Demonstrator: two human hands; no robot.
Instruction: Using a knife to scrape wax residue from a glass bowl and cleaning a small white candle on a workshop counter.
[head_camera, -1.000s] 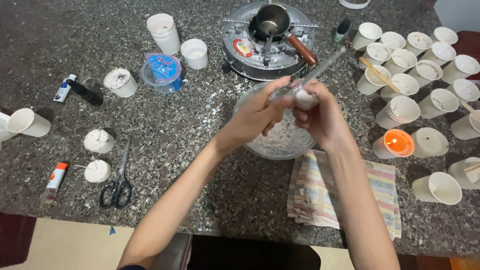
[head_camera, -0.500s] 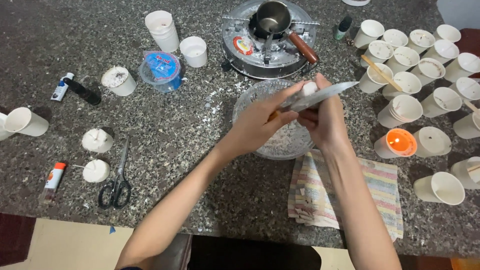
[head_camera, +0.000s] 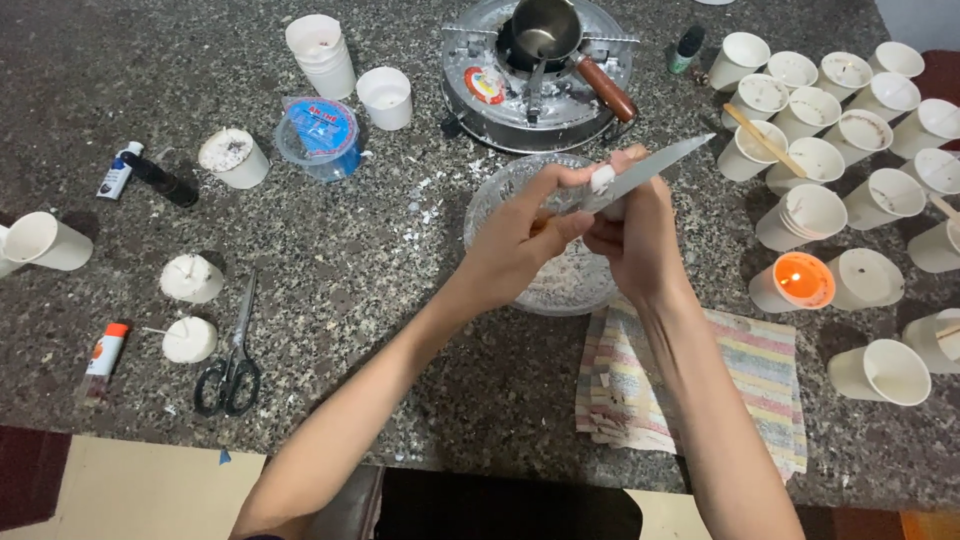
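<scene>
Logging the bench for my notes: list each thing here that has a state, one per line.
knife: held in left hand, blade against wax
wax lump: gripped in right hand
orange candle: lit
scissors: closed, lying flat
pot: on stove, looks empty
glass bowl: holds white shavings

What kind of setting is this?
Likely a home candle-making bench: speckled granite counter, small metal pot on a round burner, many white paper cups, one lit orange candle.

Round clear tub with a blue label (head_camera: 322, 136) sits left of the stove; a round red-and-yellow sticker (head_camera: 484, 85) marks the stove's rim.
</scene>
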